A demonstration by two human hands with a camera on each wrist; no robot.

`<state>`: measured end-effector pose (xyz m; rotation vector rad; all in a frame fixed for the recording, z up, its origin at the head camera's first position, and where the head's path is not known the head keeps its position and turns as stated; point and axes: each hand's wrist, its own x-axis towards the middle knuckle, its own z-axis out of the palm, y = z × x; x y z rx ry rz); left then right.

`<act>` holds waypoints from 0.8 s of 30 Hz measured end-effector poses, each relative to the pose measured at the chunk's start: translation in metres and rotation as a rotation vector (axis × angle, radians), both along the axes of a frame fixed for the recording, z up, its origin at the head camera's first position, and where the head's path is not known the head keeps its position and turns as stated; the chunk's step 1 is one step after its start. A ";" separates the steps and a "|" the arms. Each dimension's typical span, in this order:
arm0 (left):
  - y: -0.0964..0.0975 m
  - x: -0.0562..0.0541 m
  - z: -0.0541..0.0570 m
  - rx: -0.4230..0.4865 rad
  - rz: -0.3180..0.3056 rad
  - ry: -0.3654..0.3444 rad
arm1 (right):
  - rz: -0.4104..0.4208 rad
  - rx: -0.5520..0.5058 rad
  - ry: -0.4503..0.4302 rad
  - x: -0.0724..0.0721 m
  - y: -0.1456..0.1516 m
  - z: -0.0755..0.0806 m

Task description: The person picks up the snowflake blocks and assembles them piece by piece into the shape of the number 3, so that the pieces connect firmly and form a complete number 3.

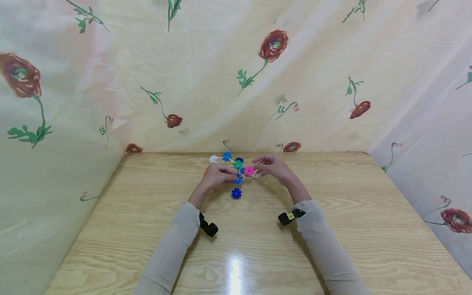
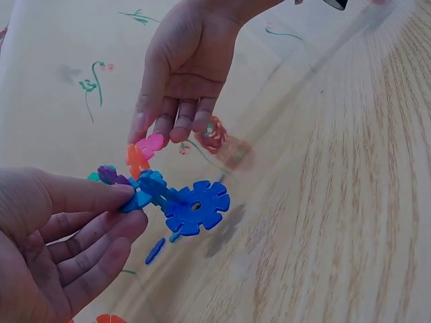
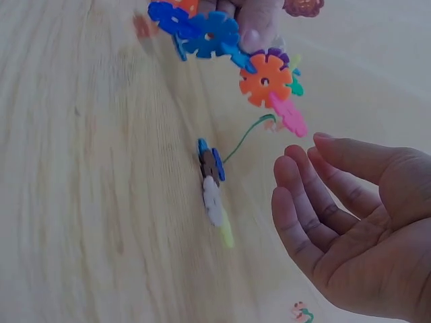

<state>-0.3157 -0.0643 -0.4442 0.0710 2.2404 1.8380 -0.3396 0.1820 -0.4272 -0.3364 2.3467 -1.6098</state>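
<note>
My left hand (image 1: 218,176) pinches a joined chain of notched plastic flower discs between thumb and fingers, at a light blue disc (image 1: 238,179). A dark blue disc (image 2: 199,207) juts from the chain in the left wrist view. An orange disc (image 3: 265,81) with a pink disc (image 3: 289,116) slotted to it points toward my right hand (image 3: 363,229). That hand's fingers are loosely bent with nothing between them, the fingertips a little short of the pink disc. Green and purple discs on the far side are partly hidden by my left fingers.
A second joined group of discs, with a brown disc (image 3: 210,165), a white disc (image 3: 212,202) and a yellow one, is below the chain in the right wrist view. The wooden table (image 1: 250,237) meets a flower-patterned cloth (image 1: 206,82) at its back edge.
</note>
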 end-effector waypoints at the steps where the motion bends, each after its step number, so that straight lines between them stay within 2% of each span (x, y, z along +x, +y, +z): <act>1: 0.000 0.000 0.000 -0.002 0.004 -0.001 | 0.001 0.009 0.002 -0.001 0.001 0.001; 10: -0.002 0.000 0.001 -0.003 0.009 0.008 | 0.075 0.154 0.078 -0.010 0.010 -0.005; 18: -0.003 0.001 0.002 -0.017 0.025 0.007 | 0.087 0.307 0.076 -0.020 0.008 -0.019; 24: -0.004 0.002 0.004 -0.025 0.029 0.007 | 0.086 0.339 0.086 -0.022 0.004 -0.021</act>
